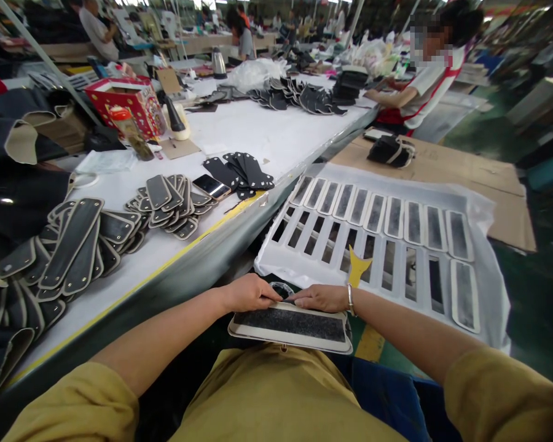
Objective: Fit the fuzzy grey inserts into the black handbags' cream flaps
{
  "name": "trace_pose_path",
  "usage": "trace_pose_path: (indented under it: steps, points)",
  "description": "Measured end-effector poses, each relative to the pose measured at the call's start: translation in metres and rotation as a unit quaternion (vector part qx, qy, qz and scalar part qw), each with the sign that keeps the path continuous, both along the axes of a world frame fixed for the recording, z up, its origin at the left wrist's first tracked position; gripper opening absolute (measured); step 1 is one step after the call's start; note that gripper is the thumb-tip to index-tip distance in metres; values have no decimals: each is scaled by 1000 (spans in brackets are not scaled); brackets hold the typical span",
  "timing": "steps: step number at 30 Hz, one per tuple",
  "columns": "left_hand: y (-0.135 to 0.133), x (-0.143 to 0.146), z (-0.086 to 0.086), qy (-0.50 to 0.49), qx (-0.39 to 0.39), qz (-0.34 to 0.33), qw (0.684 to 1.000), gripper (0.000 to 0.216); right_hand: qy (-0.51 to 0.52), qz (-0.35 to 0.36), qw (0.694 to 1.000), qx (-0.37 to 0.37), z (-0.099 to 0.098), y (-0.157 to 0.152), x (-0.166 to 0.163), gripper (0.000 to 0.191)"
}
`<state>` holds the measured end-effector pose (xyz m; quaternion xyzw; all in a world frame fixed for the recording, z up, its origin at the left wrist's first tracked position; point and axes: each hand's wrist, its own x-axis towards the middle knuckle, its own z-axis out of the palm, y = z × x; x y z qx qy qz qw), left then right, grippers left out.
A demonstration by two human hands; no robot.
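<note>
Close in front of my body is a long flat panel [289,325] with a dark grey middle and a cream border. More than one edge shows at its right end, so it may be a stack. My left hand [253,293] is closed at its far edge, with thumb and fingers pinched there. My right hand [321,298] grips the same far edge, its fingers pointing towards the left hand. The fingertips nearly meet near the middle of the edge. To the right, similar bordered panels [375,213] lie in rows on a white sheet [477,199].
At left, piles of black strips with pale edges [71,252] cover part of the white table [203,135]. A phone [211,186] lies by black pieces [246,172]. A yellow forked piece [358,267] stands beyond my right wrist. Another person [424,86] works at the far right.
</note>
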<state>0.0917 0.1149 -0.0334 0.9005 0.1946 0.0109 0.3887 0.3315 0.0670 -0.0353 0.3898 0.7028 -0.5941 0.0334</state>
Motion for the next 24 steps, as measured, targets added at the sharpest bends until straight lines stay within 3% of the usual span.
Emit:
trace_pose_path:
  steps: [4,12,15,20,24]
  points:
    - [4,-2,-6,-19,18,-49,998,30,31,23,999,3,-4,4,-5,54]
    - [7,-3,-5,-34,18,-84,996,29,43,43,998,19,-8,12,-26,57]
    - [12,-12,-4,-39,-31,-57,997,27,50,44,998,22,-7,14,-28,57]
    - [20,-46,-12,-48,-156,57,985,29,41,36,998,13,-4,16,-26,57]
    - [17,-63,-21,-78,-136,71,985,28,40,34,999,4,-4,17,-27,57]
